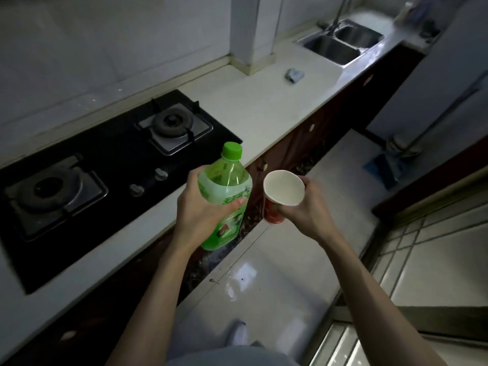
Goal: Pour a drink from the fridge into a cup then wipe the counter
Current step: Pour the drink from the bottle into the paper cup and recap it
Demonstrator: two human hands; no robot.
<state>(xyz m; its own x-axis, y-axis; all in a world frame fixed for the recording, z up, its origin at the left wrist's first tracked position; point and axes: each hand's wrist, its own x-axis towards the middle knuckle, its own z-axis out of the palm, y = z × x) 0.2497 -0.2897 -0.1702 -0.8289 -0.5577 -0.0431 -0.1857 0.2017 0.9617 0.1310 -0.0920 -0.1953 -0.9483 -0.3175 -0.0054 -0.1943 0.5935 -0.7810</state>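
The left grip point(200, 215) is wrapped around the middle of a green bottle point(225, 178), with the thumb lying across the label and the fingers curled round the far side. The bottle is held in the air almost upright, over the front edge of the surface point(264, 107). Its green cap point(231, 151) is on. Pale green drink fills the lower part, and the shoulder shows clear above it.

The right grip point(307, 207) clasps a paper cup point(284, 187) from the right side, with the fingers round its red outer wall. The cup is tipped so its mouth faces up and towards the camera. Its white inside looks empty. It is held over the floor point(277, 260), just beside the bottle, and I cannot tell whether the two touch.

Set into the white surface to the left of the grips is a black stove point(113, 154) with two burners and two knobs point(137, 190) near its front edge. Further along the surface, well apart from the grips, lies a small grey-blue object point(294, 74), too blurred to identify. Beyond it is a steel double sink point(330, 46) with a tap point(340, 11). Dark cabinet fronts run below the surface.
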